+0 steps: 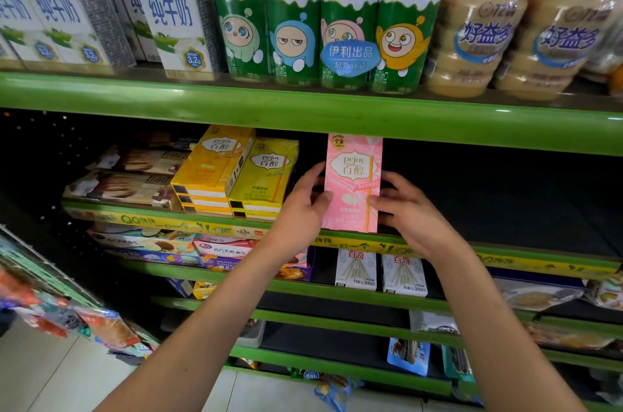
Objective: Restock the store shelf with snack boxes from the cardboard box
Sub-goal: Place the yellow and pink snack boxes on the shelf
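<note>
A pink snack box [353, 182] stands upright at the front of the second green shelf [526, 258]. My left hand [303, 206] holds its left edge, thumb on the front face. Against the box's right edge, my right hand [408, 209] grips with thumb on the front and fingers behind. Just left of it, stacks of yellow snack boxes [232, 172] lean on the same shelf. The cardboard box is out of view.
Milk cartons [168, 7] and green drink bottles [323, 14] fill the shelf above. The shelf space right of the pink box is dark and bare. White stick-snack boxes [381, 271] sit one shelf below. Biscuit packs [124, 182] lie far left.
</note>
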The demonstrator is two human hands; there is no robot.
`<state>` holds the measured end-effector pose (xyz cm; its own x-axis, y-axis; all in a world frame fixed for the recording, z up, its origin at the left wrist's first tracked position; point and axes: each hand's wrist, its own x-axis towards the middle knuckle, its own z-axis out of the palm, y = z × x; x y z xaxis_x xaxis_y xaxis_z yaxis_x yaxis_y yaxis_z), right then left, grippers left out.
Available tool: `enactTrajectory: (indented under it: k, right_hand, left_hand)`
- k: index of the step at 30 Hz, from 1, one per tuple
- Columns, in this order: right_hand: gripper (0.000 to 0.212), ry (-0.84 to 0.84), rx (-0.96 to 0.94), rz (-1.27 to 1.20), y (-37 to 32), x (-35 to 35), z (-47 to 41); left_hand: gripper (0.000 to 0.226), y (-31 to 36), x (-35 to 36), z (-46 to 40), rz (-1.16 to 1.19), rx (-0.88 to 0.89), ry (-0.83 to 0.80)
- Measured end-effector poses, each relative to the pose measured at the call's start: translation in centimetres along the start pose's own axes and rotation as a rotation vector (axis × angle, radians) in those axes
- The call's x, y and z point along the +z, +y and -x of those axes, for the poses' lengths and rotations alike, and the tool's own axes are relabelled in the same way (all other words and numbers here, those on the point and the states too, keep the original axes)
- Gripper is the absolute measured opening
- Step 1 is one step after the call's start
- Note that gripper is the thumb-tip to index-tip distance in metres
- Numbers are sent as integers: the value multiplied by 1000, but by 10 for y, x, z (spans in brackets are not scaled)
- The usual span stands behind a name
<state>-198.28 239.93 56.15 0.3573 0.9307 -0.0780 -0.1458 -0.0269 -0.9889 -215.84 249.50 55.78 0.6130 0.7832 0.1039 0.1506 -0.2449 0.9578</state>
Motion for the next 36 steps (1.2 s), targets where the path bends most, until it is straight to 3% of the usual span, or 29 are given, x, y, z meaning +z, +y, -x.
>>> enactTrajectory:
  k: [24, 28, 32, 34, 36]
  right_hand:
    - [43, 44, 15, 74, 2, -1, -3]
    - [55, 156, -48, 394, 3, 6, -2]
    - [46, 286, -223, 829, 11, 21, 5]
    - [38, 277, -261, 1063, 13, 31, 5]
    - [38, 208, -221, 1131, 9, 39, 3]
  left_hand:
    - [55, 2, -2, 1, -90, 20, -38]
    - [51, 5, -2, 25, -278, 192, -27]
    - [39, 7, -22, 48, -453, 344, 16]
    - [37, 12, -40, 50, -600, 414, 117]
    - [36, 17, -56, 48, -765, 433, 183]
